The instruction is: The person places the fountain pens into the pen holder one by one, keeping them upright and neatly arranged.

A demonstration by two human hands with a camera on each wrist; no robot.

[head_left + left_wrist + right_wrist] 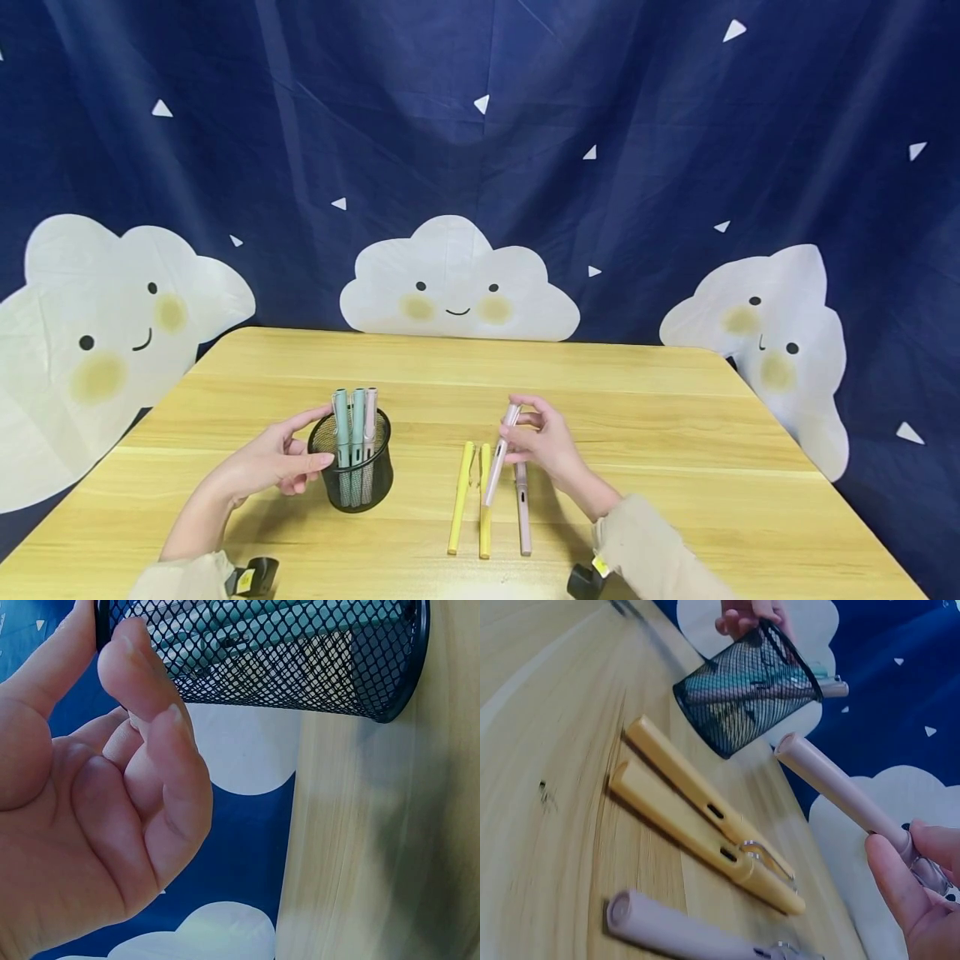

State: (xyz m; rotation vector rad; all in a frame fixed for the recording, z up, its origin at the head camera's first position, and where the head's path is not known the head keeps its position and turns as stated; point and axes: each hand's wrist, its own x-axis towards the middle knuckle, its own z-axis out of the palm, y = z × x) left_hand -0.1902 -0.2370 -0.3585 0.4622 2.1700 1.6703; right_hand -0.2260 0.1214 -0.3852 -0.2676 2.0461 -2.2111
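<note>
My left hand [266,461] holds the rim of a black mesh pen holder [381,477] between thumb and index finger. Two green pens [342,421] and one pale pink pen [371,417] stand inside it. To the right, my right hand [546,446] pinches another pale pink pen [844,787] near its clip end, tilted and raised over the table. Below that hand lie two yellow pens [461,500] side by side and one more pale pink pen [523,518]. In the left wrist view, the mesh wall partly hides the green pens.
Everything stands on a light wooden table [637,400]. Behind its far edge hangs a dark blue curtain [420,108] with white clouds and small triangles. Each wrist carries a small black camera, one of them near the left sleeve [180,577].
</note>
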